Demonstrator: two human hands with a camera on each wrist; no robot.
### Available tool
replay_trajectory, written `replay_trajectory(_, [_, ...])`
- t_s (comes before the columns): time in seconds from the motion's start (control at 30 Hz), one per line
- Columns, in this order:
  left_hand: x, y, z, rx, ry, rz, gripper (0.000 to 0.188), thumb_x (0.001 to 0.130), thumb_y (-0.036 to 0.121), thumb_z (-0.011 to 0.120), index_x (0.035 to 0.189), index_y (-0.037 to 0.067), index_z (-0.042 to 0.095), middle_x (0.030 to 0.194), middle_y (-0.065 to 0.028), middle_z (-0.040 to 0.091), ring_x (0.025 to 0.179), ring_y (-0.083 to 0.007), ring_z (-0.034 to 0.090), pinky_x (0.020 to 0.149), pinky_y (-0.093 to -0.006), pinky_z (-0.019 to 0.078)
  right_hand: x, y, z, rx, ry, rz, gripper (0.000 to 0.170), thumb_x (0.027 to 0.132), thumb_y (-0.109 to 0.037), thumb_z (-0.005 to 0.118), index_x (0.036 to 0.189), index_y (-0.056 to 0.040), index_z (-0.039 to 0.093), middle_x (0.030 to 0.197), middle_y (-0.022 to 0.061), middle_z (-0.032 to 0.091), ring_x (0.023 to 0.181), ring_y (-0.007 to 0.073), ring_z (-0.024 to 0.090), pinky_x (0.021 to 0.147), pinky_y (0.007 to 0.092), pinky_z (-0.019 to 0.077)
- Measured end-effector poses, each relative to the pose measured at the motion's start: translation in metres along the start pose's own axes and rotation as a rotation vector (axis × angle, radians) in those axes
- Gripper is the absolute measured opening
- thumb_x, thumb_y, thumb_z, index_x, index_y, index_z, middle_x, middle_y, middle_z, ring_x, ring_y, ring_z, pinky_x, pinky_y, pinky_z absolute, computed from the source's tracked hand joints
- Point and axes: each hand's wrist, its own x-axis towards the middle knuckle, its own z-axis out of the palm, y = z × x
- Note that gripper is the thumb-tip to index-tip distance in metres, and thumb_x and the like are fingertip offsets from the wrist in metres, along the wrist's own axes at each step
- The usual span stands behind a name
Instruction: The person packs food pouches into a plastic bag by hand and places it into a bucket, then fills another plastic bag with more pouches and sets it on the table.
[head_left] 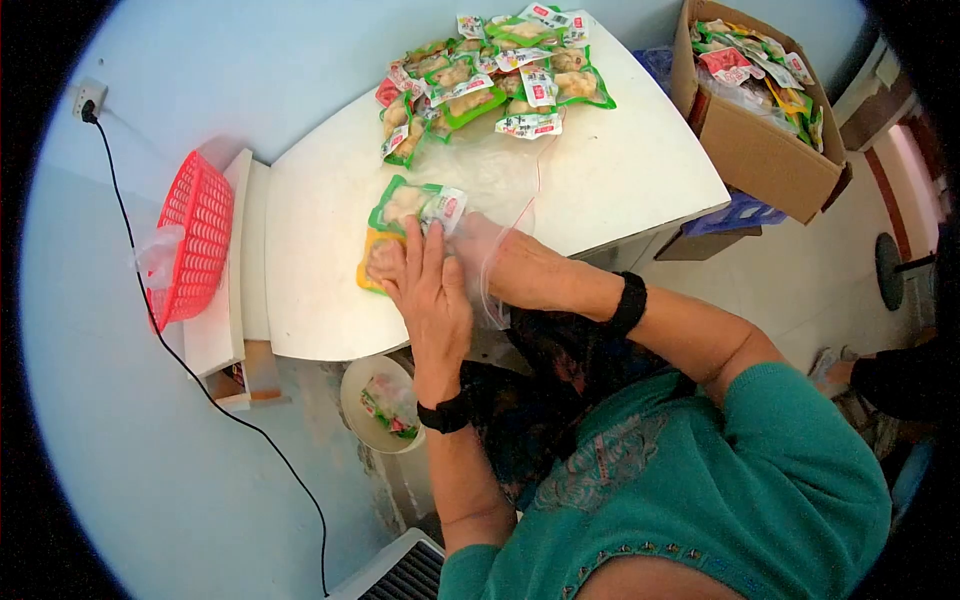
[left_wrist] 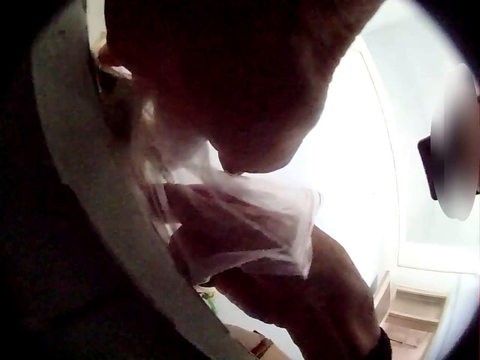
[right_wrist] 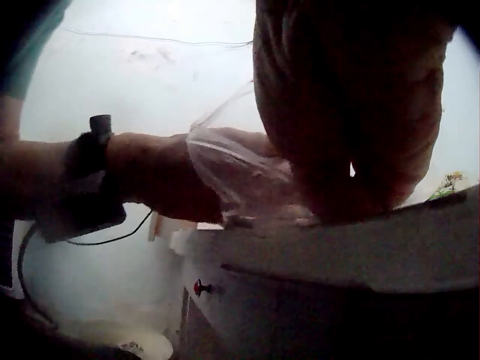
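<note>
Two sealed food packets lie side by side near the table's front, a green-edged packet (head_left: 405, 203) and a yellow-edged packet (head_left: 370, 262). My left hand (head_left: 432, 300) rests its extended fingers over their near edges. From the right, my right hand (head_left: 525, 270) reaches in under a clear plastic bag (head_left: 500, 175), whose red-lined mouth crosses the back of the hand. Its fingers are hidden behind the film and the left hand, so I cannot tell their grip. The clear film also drapes over a hand (left_wrist: 247, 232) in the left wrist view.
Many similar packets (head_left: 500, 80) are heaped at the table's back. A cardboard box (head_left: 760, 150) of packets stands at the right. A red plastic basket (head_left: 195, 235) leans at the left wall, near a black cord (head_left: 200, 385). Below the table edge sits a bin (head_left: 360, 400).
</note>
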Motion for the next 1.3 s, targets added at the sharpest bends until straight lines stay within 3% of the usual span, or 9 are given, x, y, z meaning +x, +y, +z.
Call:
replay_trajectory(0.07, [-0.001, -0.001, 0.004, 0.034, -0.014, -0.015, 0.049, 0.101, 0.039, 0.038, 0.142, 0.015, 0.046, 0.156, -0.009, 0.03, 0.143, -0.0415, 0.02, 0.113, -0.0608, 0.007, -0.003, -0.006, -0.003, 0.062, -0.095, 0.147, 0.022, 0.079, -0.006, 0.055, 0.097, 0.0079, 0.059, 0.1, 0.0287, 0.06, 0.088, 0.0454, 0.06, 0.082, 0.0489, 0.0503])
replay_trajectory(0.17, [-0.003, -0.001, 0.01, 0.164, 0.006, 0.021, 0.047, 0.099, 0.036, 0.044, 0.141, 0.016, 0.047, 0.156, -0.0086, 0.029, 0.143, -0.041, 0.02, 0.112, -0.0626, 0.0071, -0.007, -0.002, -0.01, -0.053, -0.251, 0.084, 0.021, 0.082, -0.003, 0.055, 0.1, 0.0073, 0.057, 0.103, 0.0247, 0.057, 0.092, 0.0447, 0.057, 0.075, 0.0482, 0.0493])
replay_trajectory(0.27, [-0.005, 0.004, 0.004, 0.227, -0.005, 0.035, 0.049, 0.097, 0.034, 0.047, 0.141, 0.014, 0.046, 0.155, -0.0114, 0.029, 0.142, -0.0411, 0.022, 0.112, -0.0607, 0.0095, -0.005, -0.011, -0.051, -0.052, -0.343, 0.087, 0.012, 0.082, -0.003, 0.056, 0.087, 0.0068, 0.06, 0.087, 0.0205, 0.06, 0.085, 0.0418, 0.059, 0.071, 0.046, 0.0496])
replay_trajectory(0.3, [-0.007, 0.006, 0.002, 0.226, -0.017, 0.032, 0.049, 0.097, 0.034, 0.048, 0.142, 0.014, 0.046, 0.155, -0.0128, 0.029, 0.142, -0.0412, 0.023, 0.113, -0.0593, 0.0107, -0.012, -0.004, -0.053, -0.02, -0.158, -0.02, 0.009, 0.081, -0.003, 0.06, 0.082, 0.0051, 0.063, 0.076, 0.0178, 0.06, 0.078, 0.0382, 0.061, 0.068, 0.0439, 0.0497])
replay_trajectory(0.5, [-0.029, -0.001, -0.031, -0.173, 0.081, 0.153, 0.062, 0.095, 0.038, 0.051, 0.143, 0.001, 0.039, 0.153, -0.0229, 0.028, 0.141, -0.0424, 0.025, 0.115, -0.0493, 0.0173, -0.017, -0.009, -0.116, -0.089, 0.13, 0.195, 0.019, 0.08, -0.002, 0.059, 0.098, -0.0021, 0.066, 0.095, 0.0172, 0.064, 0.087, 0.0368, 0.062, 0.077, 0.0436, 0.0515])
replay_trajectory(0.7, [-0.073, 0.032, -0.024, 0.138, 0.081, 0.227, 0.079, 0.081, 0.029, 0.07, 0.145, 0.0, 0.033, 0.152, -0.0231, 0.029, 0.141, -0.0426, 0.025, 0.112, -0.0558, 0.0207, -0.021, 0.008, -0.109, -0.494, -0.016, -0.105, 0.053, 0.073, 0.011, 0.059, 0.123, -0.0073, 0.056, 0.115, 0.0149, 0.058, 0.104, 0.0314, 0.057, 0.08, 0.0392, 0.0531])
replay_trajectory(0.8, [-0.071, 0.032, -0.005, 0.21, 0.12, 0.229, 0.082, 0.077, 0.021, 0.073, 0.145, 0.003, 0.033, 0.152, -0.0221, 0.028, 0.141, -0.0432, 0.026, 0.11, -0.0578, 0.0233, -0.02, 0.015, -0.101, -0.525, -0.097, -0.079, 0.055, 0.073, 0.011, 0.057, 0.124, -0.0084, 0.055, 0.108, 0.0144, 0.059, 0.1, 0.0324, 0.058, 0.079, 0.039, 0.0528])
replay_trajectory(1.1, [-0.05, 0.026, -0.001, 0.138, 0.313, 0.383, 0.042, 0.086, 0.003, 0.054, 0.128, 0.005, 0.058, 0.14, -0.0156, 0.05, 0.134, -0.041, 0.038, 0.109, -0.0522, 0.0298, -0.016, 0.037, -0.079, -0.469, -0.098, -0.114, 0.024, 0.079, 0.0, 0.06, 0.102, -0.0073, 0.062, 0.096, 0.0099, 0.058, 0.092, 0.0294, 0.059, 0.073, 0.0389, 0.0517])
replay_trajectory(1.3, [-0.021, 0.046, -0.079, -0.399, 0.389, 0.081, 0.034, 0.103, 0.019, 0.045, 0.128, -0.001, 0.058, 0.134, -0.0153, 0.057, 0.129, -0.024, 0.046, 0.108, -0.0358, 0.0338, 0.025, 0.0, -0.105, 0.013, 0.249, -0.196, 0.007, 0.084, -0.008, 0.066, 0.086, -0.002, 0.065, 0.081, 0.0117, 0.061, 0.076, 0.0278, 0.061, 0.066, 0.0364, 0.0476])
